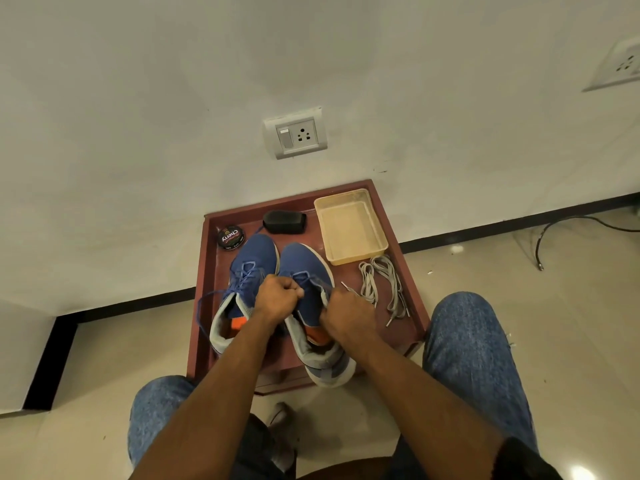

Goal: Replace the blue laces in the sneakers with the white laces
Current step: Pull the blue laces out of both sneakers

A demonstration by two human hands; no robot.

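Both hands mid-frame on the right sneaker (304, 271): left hand (277, 299) curled, pinching its blue lace (313, 279); right hand (348, 315) curled on the collar, bracing imo. Tip: pull one crossing at a time, no yanking. Left sneaker (254, 258) is laced, w/ one end trailing left. White laces (381, 282) lie right of center.
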